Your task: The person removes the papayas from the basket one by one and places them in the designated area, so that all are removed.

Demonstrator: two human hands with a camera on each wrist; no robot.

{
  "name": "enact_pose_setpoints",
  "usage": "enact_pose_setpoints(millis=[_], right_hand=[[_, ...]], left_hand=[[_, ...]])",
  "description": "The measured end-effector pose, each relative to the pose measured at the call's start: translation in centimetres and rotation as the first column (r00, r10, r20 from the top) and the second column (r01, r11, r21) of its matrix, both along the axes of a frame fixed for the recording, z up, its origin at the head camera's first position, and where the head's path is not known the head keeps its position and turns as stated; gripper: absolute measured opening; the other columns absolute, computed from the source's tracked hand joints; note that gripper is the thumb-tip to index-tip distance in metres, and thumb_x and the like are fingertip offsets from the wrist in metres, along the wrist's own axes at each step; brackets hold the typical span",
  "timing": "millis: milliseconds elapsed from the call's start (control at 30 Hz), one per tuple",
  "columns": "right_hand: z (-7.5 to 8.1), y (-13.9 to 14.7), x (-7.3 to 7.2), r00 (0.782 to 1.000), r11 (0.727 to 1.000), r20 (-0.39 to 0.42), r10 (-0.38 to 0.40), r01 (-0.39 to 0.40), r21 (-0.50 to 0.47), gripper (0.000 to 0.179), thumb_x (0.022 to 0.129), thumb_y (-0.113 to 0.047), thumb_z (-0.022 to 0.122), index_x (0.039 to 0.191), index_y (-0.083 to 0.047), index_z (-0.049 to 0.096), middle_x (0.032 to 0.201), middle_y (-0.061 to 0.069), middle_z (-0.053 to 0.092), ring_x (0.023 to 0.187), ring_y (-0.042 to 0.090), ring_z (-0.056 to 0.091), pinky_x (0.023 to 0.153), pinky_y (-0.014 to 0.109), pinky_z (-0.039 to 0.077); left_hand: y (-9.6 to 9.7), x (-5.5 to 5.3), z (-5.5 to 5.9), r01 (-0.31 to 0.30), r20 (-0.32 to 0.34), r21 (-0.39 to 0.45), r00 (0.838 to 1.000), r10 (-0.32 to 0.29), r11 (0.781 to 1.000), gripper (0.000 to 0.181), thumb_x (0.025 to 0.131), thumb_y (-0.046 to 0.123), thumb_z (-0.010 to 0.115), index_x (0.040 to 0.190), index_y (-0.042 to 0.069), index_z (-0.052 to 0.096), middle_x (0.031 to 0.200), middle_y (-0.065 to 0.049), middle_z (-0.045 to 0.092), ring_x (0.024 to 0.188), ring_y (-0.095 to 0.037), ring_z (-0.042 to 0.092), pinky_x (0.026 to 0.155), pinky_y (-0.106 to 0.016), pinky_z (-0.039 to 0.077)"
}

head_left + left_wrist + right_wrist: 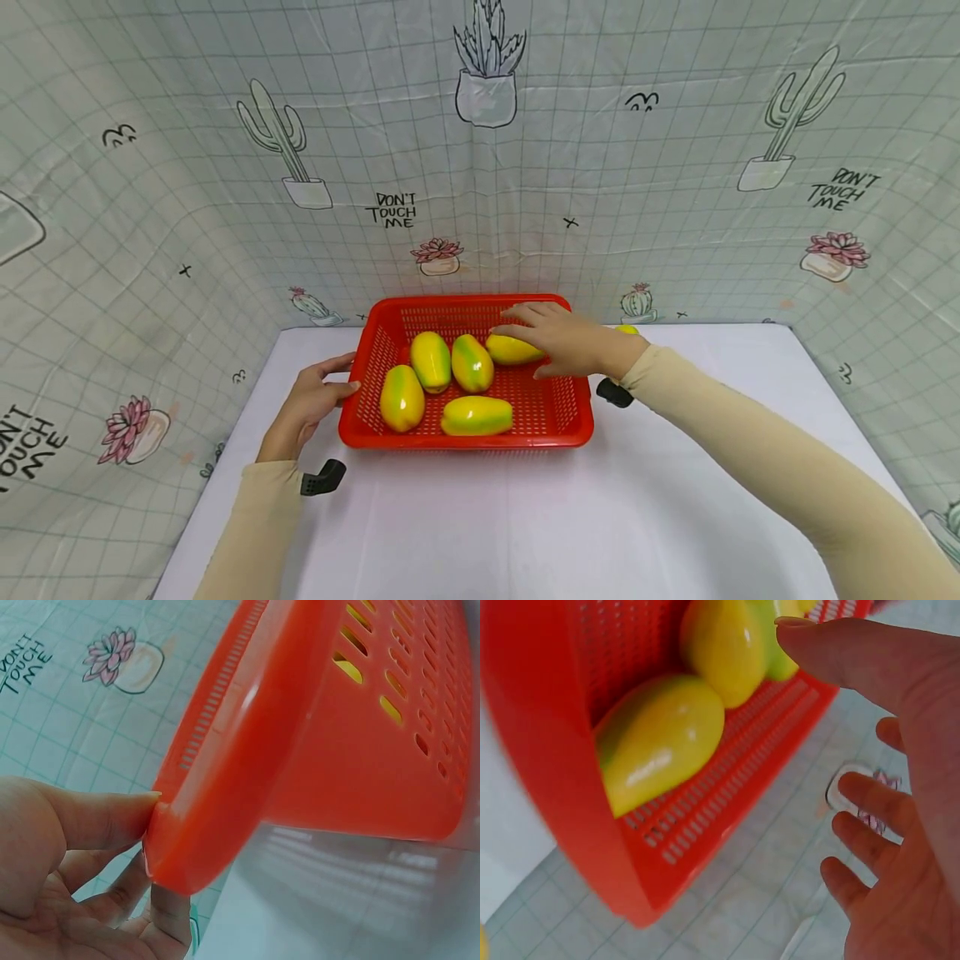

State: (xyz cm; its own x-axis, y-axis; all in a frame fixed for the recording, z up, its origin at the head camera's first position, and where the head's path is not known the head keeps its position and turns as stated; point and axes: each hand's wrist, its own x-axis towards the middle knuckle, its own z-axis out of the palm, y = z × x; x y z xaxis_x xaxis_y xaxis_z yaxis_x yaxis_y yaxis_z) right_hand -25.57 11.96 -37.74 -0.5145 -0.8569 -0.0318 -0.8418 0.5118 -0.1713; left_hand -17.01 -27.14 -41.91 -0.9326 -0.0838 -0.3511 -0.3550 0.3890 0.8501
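grid-patterned cloth (540, 167) printed with cacti hangs behind the white desk (480, 517). at left, the left hand (311, 402) grips the rim of a red plastic basket (465, 442) between thumb and fingers. inside lie five yellow-green papaya-like fruits (402, 398). over the basket's right side, the right hand (562, 337) is spread, grasping nothing, near the rightmost fruit (512, 352). beyond its wrist, a yellow object (627, 330) shows, mostly hidden.
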Motion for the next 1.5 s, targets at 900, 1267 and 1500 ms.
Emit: enact_pose_setpoints(millis=[900, 1267, 1500], right_hand=[[-2.5, -5.6, 1.7, 0.967, 0.939, 0.045, 0.251, -0.254, 0.231, 0.088, 0.089, -0.024, 0.087, 0.164, -0.022, 0.040, 0.169, 0.006, 0.038, 0.155, 0.034, 0.033, 0.127, 0.054, 0.027], [-3.6, -6.8, 2.6, 0.953, 0.892, 0.001, 0.304, -0.285, 0.352, 0.089, 0.091, -0.031, 0.085, 0.166, -0.026, 0.037, 0.171, 0.000, 0.034, 0.154, 0.028, 0.038, 0.126, 0.048, 0.031], [-4.1, -7.4, 3.1, 0.946, 0.875, -0.050, 0.321, -0.276, 0.397, 0.087, 0.096, -0.025, 0.079, 0.168, -0.032, 0.031, 0.172, -0.003, 0.034, 0.156, 0.023, 0.036, 0.126, 0.046, 0.031]], left_hand=[[0.0, -0.2, -0.1, -0.001, 0.000, -0.003, 1.000, 0.001, 1.000, 0.062, 0.106, 0.010, 0.060, 0.164, 0.006, 0.038, 0.160, -0.025, 0.038, 0.109, -0.029, 0.064, 0.109, -0.047, 0.052], [0.0, -0.2, 0.0, -0.016, 0.003, -0.003, 1.000, 0.016, 1.000, 0.063, 0.106, 0.009, 0.061, 0.164, 0.005, 0.038, 0.160, -0.026, 0.038, 0.117, -0.033, 0.062, 0.111, -0.049, 0.050], [0.0, -0.1, 0.0, -0.009, 0.007, 0.002, 1.000, 0.009, 1.000, 0.062, 0.106, 0.008, 0.060, 0.163, 0.006, 0.039, 0.160, -0.025, 0.038, 0.108, -0.028, 0.064, 0.110, -0.047, 0.051]])
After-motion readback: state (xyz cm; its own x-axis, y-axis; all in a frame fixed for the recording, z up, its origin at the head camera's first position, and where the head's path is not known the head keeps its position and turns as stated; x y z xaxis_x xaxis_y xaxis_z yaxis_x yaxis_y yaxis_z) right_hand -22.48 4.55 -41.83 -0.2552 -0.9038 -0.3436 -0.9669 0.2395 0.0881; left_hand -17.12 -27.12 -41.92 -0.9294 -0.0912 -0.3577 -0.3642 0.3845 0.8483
